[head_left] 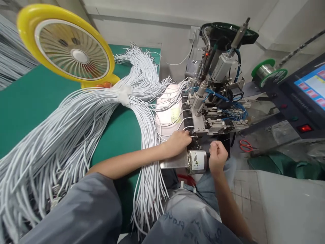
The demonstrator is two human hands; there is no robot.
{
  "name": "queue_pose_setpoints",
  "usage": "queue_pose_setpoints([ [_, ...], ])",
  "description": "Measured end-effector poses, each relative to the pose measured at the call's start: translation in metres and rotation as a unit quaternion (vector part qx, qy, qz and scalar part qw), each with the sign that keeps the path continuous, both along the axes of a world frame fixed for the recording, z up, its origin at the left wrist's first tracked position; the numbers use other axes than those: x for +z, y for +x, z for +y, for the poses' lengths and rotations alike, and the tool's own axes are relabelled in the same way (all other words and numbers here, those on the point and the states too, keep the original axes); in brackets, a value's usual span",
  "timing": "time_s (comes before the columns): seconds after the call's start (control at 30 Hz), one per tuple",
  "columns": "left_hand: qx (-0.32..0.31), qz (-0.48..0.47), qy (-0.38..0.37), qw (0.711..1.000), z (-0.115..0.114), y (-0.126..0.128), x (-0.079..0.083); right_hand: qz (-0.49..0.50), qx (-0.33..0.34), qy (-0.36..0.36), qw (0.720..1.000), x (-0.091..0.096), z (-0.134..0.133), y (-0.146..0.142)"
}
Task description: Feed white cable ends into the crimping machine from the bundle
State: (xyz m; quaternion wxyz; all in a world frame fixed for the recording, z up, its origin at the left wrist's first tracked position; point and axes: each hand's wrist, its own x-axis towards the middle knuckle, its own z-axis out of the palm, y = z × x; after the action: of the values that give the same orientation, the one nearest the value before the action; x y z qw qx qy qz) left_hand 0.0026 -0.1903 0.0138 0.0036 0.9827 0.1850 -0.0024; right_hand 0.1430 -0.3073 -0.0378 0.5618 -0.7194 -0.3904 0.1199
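Note:
My left hand (pixel 178 143) reaches across to the front edge of the bench machine (pixel 200 120), its fingers pinched at the row of slots. A short white cable end (pixel 193 136) shows just past those fingertips. Farther back along the same edge, several white cables lie in the slots. My right hand (pixel 217 156) is closed, thumb against curled fingers, to the right of a clear tape-wrapped part with a white label (pixel 198 160). Whatever it may hold is hidden. A big bundle of white cables (pixel 99 98), tied with a white band (pixel 124 96), lies left of the machine.
A yellow fan (pixel 108 64) stands on the green table (pixel 101 154) behind the bundle. Right of the machine are a wire spool (pixel 266 73), a control panel with a screen (pixel 311 88) and red-handled scissors (pixel 245 146). A pale pink pad (pixel 166 118) lies under the cables.

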Motion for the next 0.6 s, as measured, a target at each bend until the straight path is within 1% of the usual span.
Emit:
queue_pose_setpoints([
  [0.03,0.011,-0.004,0.002,1.0,0.003,0.0,0.0,-0.01,0.014,0.013,1.0,0.002,-0.004,-0.01],
  [0.1,0.024,-0.01,0.0,1.0,0.015,0.0,0.003,-0.036,0.062,0.013,0.997,0.002,-0.008,-0.028],
  [0.17,0.046,-0.02,0.0,0.999,0.035,-0.002,0.007,-0.084,0.092,0.005,0.992,-0.002,-0.008,-0.042],
  [0.23,0.088,-0.044,0.012,0.995,0.062,-0.007,0.012,-0.136,0.094,0.001,0.986,-0.005,-0.006,-0.048],
  [0.3,0.146,-0.073,0.036,0.986,0.093,-0.014,0.013,-0.168,0.085,0.007,0.982,-0.008,-0.004,-0.05],
  [0.33,0.17,-0.084,0.047,0.981,0.107,-0.017,0.012,-0.175,0.081,0.012,0.981,-0.009,-0.003,-0.05],
  [0.4,0.199,-0.095,0.06,0.973,0.133,-0.021,0.006,-0.183,0.077,0.022,0.98,-0.009,-0.003,-0.05],
  [0.5,0.189,-0.093,0.061,0.976,0.162,-0.014,-0.005,-0.198,0.073,0.029,0.977,-0.01,-0.003,-0.05],
  [0.6,0.158,-0.089,0.046,0.982,0.182,-0.001,-0.013,-0.209,0.069,0.031,0.975,-0.012,-0.002,-0.051],
])
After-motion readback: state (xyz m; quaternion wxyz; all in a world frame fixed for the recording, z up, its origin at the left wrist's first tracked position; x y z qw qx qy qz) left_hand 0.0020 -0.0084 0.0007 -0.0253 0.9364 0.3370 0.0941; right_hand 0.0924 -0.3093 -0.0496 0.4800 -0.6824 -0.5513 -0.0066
